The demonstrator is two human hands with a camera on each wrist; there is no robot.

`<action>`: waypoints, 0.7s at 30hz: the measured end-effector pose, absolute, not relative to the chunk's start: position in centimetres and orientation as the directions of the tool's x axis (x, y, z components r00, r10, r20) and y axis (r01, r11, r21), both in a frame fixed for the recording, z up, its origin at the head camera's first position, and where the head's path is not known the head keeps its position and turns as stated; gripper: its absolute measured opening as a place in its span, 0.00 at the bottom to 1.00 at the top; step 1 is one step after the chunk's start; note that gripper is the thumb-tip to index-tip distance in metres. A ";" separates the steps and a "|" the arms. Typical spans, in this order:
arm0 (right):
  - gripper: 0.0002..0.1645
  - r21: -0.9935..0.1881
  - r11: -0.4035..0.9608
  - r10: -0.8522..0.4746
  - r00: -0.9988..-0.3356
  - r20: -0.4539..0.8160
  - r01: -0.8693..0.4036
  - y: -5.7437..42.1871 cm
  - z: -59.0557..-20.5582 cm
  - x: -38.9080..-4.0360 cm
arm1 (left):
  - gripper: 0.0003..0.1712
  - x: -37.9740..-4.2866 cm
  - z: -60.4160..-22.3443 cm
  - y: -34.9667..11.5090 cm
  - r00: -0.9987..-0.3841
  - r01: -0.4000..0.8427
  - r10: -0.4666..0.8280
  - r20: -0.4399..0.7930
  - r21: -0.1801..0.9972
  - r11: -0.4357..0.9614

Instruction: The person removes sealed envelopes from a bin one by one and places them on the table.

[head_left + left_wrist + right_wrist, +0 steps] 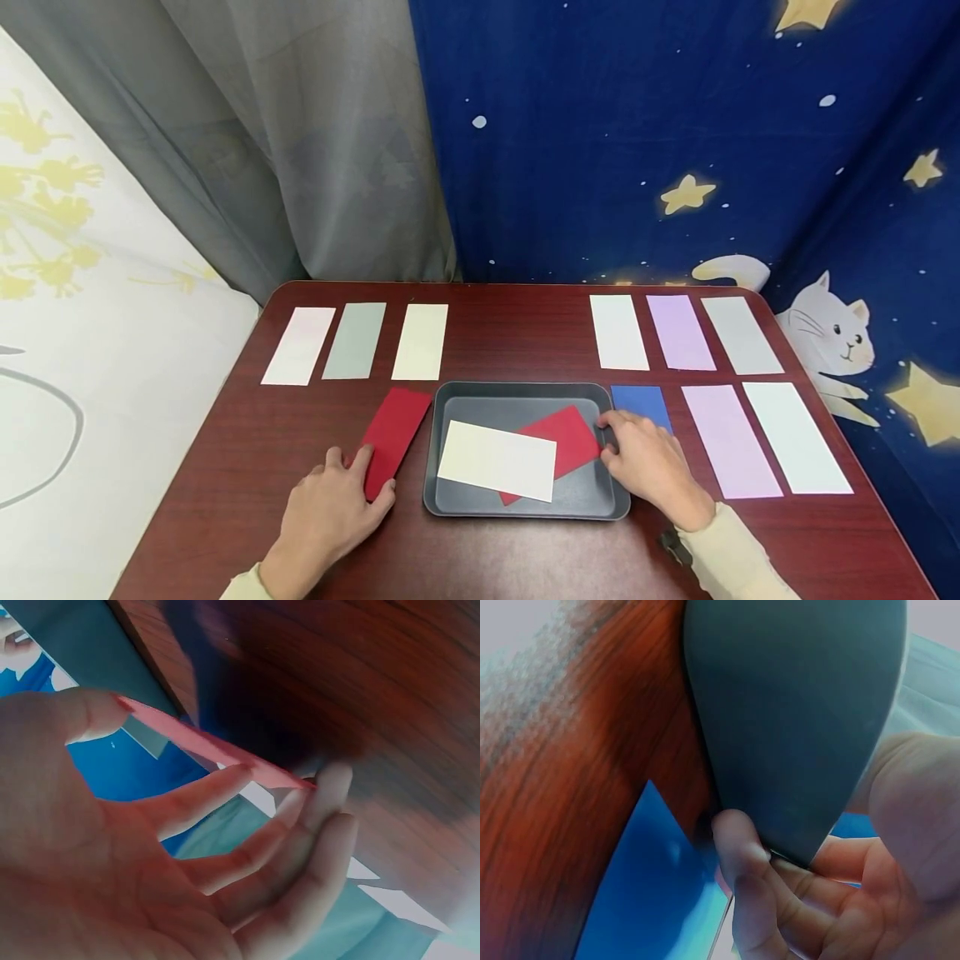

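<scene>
To the left of the tray, my left hand [326, 508] holds a red card [399, 433] by its two long edges. The left wrist view has the thumb on one edge of that red card [202, 746] and fingertips along the other. A dark grey baking tray [480, 408] sits mid-table, with my right hand [648, 458] gripping its right rim. Seen from the right wrist, fingers curl at the outer wall of the tray [795, 712]. Inside it, a cream card [495, 460] overlaps another red card [573, 433]. A blue card [641, 402] lies partly behind the right hand.
At the back left lie pinkish-white [298, 346], grey-green [355, 342] and cream [420, 342] cards. Several white, lilac and pale cards, among them a lilac card [731, 442], lie at the right. Curtains [360, 142] hang behind the table [517, 333].
</scene>
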State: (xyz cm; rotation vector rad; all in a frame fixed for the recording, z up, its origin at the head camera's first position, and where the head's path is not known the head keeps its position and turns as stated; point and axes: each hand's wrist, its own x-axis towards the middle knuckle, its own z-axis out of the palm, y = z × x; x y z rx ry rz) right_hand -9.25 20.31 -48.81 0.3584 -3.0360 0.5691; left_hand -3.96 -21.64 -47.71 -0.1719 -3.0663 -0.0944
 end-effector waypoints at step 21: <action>0.21 -0.363 0.905 -0.211 -0.975 0.064 -0.220 20.1 -48.6 -9.1 | 0.40 -4.1 -48.1 -18.7 -0.996 0.086 0.085 -0.013 -0.127 0.988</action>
